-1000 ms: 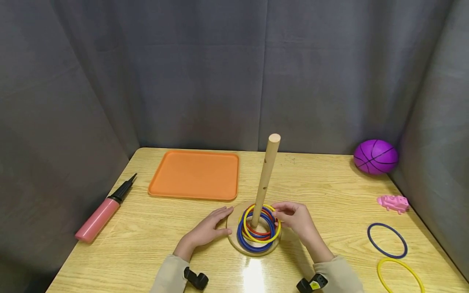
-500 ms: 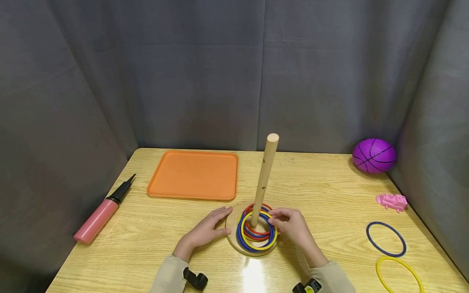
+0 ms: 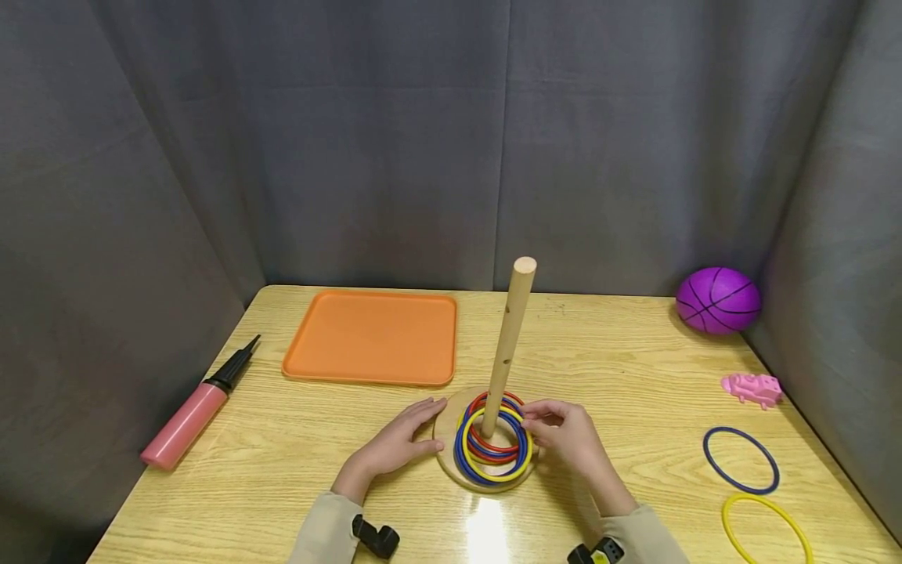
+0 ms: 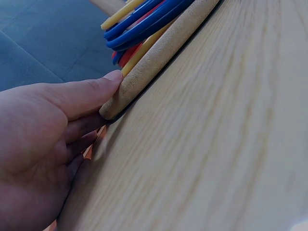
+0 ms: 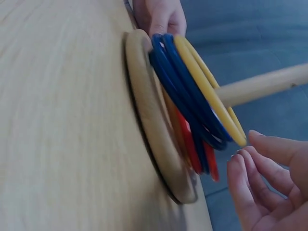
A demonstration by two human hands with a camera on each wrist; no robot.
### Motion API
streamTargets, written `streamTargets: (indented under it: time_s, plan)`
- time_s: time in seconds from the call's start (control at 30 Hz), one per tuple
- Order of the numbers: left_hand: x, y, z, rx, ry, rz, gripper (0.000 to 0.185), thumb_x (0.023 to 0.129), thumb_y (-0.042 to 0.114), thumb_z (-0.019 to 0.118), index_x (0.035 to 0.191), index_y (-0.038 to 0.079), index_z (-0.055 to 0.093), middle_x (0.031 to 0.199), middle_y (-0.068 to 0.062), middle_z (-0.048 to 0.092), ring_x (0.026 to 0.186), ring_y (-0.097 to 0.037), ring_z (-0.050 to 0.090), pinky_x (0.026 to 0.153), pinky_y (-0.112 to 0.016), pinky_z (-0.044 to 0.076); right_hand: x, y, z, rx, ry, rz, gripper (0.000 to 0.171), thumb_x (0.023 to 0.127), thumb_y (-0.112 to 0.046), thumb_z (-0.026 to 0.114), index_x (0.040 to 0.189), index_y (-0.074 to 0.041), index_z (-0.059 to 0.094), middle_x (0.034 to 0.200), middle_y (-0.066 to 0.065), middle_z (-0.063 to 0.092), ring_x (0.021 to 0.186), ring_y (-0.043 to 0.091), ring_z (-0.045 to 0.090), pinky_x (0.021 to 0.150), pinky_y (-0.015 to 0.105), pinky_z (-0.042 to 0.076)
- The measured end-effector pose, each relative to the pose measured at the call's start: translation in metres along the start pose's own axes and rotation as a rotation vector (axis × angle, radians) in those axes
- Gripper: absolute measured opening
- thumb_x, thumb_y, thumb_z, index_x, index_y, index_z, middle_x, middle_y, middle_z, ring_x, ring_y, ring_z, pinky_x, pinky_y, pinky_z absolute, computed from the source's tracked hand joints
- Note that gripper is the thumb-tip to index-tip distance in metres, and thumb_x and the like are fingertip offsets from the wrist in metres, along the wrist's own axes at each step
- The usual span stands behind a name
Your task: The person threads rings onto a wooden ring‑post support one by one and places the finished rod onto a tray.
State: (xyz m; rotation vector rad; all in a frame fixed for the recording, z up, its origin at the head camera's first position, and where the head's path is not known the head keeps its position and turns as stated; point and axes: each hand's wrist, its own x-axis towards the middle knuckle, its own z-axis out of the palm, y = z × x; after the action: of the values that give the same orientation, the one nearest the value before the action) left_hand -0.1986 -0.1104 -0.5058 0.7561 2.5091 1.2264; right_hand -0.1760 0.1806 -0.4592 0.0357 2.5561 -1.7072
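A wooden peg (image 3: 509,345) stands on a round wooden base (image 3: 449,458) near the table's front. Yellow, blue and red rings (image 3: 493,453) lie stacked around it, a yellow ring (image 5: 207,89) on top. My left hand (image 3: 423,427) rests flat on the table, and its thumb (image 4: 108,82) touches the left rim of the base (image 4: 154,57). On the stack's right side, my right hand (image 3: 539,419) holds nothing. Its loosely curved fingertips (image 5: 252,137) are right beside the yellow ring's edge.
An orange tray (image 3: 369,337) lies at the back left and a pink pump (image 3: 186,423) by the left edge. A purple ball (image 3: 717,301), a pink toy (image 3: 754,388), a loose blue ring (image 3: 708,462) and a loose yellow ring (image 3: 726,525) are on the right. Grey curtains enclose the table.
The yellow ring that my right hand held tilted against the peg has dropped flat onto the stack. The right hand let it go and stays beside it. The left hand has not moved.
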Motion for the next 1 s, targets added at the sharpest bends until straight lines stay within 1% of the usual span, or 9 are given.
streamTargets:
  time_s: [0.13, 0.27, 0.5, 0.6, 0.63, 0.77, 0.83, 0.93, 1.0]
  plan:
    - [0.000, -0.001, 0.000, 0.004, -0.001, -0.001, 0.068, 0.094, 0.031, 0.063, 0.152, 0.009, 0.034, 0.158, -0.013, 0.030, 0.149, -0.036, 0.019, 0.118, -0.060, 0.019, -0.002, -0.002, -0.012, 0.027, 0.024, -0.010, 0.026, 0.088, -0.005, 0.069, 0.111, 0.007, 0.068, 0.098, 0.014, 0.072, 0.080, 0.000, 0.063, 0.070, 0.029, 0.060]
    - [-0.001, -0.002, 0.000, 0.008, 0.000, 0.002, 0.068, 0.094, 0.031, 0.063, 0.152, 0.009, 0.034, 0.158, -0.013, 0.030, 0.149, -0.037, 0.020, 0.118, -0.061, 0.020, -0.002, -0.004, -0.030, 0.049, 0.046, -0.017, 0.032, 0.091, -0.007, 0.066, 0.118, 0.009, 0.064, 0.102, 0.012, 0.071, 0.081, -0.005, 0.063, 0.074, 0.027, 0.060]
    - [-0.001, -0.002, 0.000, 0.007, 0.001, 0.002, 0.068, 0.094, 0.031, 0.062, 0.152, 0.009, 0.034, 0.158, -0.013, 0.030, 0.149, -0.037, 0.019, 0.117, -0.061, 0.020, -0.004, 0.000, -0.068, 0.066, 0.096, -0.028, 0.039, 0.092, -0.016, 0.067, 0.123, 0.008, 0.061, 0.091, -0.016, 0.068, 0.084, -0.005, 0.064, 0.074, 0.020, 0.058]
    - [-0.001, -0.002, 0.000, 0.013, 0.001, 0.007, 0.068, 0.095, 0.031, 0.062, 0.151, 0.008, 0.034, 0.158, -0.013, 0.031, 0.149, -0.037, 0.020, 0.117, -0.061, 0.020, -0.005, 0.005, -0.084, 0.088, 0.116, -0.034, 0.036, 0.091, -0.018, 0.068, 0.120, 0.003, 0.064, 0.088, -0.023, 0.066, 0.087, -0.004, 0.066, 0.074, 0.019, 0.058]
    - [-0.001, -0.002, 0.000, 0.013, 0.001, 0.009, 0.068, 0.094, 0.031, 0.062, 0.151, 0.007, 0.034, 0.158, -0.013, 0.031, 0.149, -0.037, 0.020, 0.117, -0.061, 0.020, -0.005, 0.007, -0.089, 0.095, 0.124, -0.037, 0.032, 0.091, -0.018, 0.069, 0.118, -0.002, 0.067, 0.087, -0.024, 0.065, 0.087, -0.004, 0.066, 0.074, 0.019, 0.058]
    - [0.000, -0.002, 0.001, 0.013, 0.003, 0.011, 0.068, 0.094, 0.031, 0.063, 0.151, 0.007, 0.034, 0.158, -0.013, 0.032, 0.149, -0.037, 0.020, 0.118, -0.060, 0.020, -0.006, 0.016, -0.111, 0.133, 0.149, -0.050, 0.018, 0.091, -0.018, 0.069, 0.109, -0.017, 0.072, 0.087, -0.025, 0.066, 0.086, -0.006, 0.065, 0.072, 0.017, 0.057]
    - [0.000, -0.002, 0.001, 0.012, 0.004, 0.011, 0.068, 0.094, 0.031, 0.063, 0.151, 0.007, 0.034, 0.158, -0.013, 0.032, 0.149, -0.037, 0.020, 0.118, -0.060, 0.019, -0.007, 0.021, -0.121, 0.155, 0.158, -0.046, 0.015, 0.091, -0.016, 0.068, 0.105, -0.022, 0.073, 0.087, -0.025, 0.067, 0.084, -0.008, 0.064, 0.071, 0.016, 0.057]
    - [0.000, -0.002, 0.001, 0.013, 0.006, 0.009, 0.068, 0.094, 0.032, 0.063, 0.151, 0.008, 0.034, 0.158, -0.012, 0.031, 0.149, -0.036, 0.020, 0.118, -0.060, 0.019, -0.011, 0.028, -0.138, 0.192, 0.169, -0.026, 0.016, 0.091, -0.014, 0.068, 0.102, -0.024, 0.074, 0.087, -0.025, 0.068, 0.083, -0.008, 0.064, 0.069, 0.015, 0.057]
    - [0.001, -0.002, 0.001, 0.012, 0.005, 0.008, 0.068, 0.094, 0.032, 0.062, 0.151, 0.008, 0.034, 0.158, -0.012, 0.031, 0.149, -0.036, 0.020, 0.118, -0.060, 0.019, -0.014, 0.033, -0.149, 0.186, 0.179, -0.009, 0.016, 0.092, -0.014, 0.068, 0.102, -0.024, 0.074, 0.088, -0.025, 0.067, 0.082, -0.009, 0.064, 0.069, 0.015, 0.057]
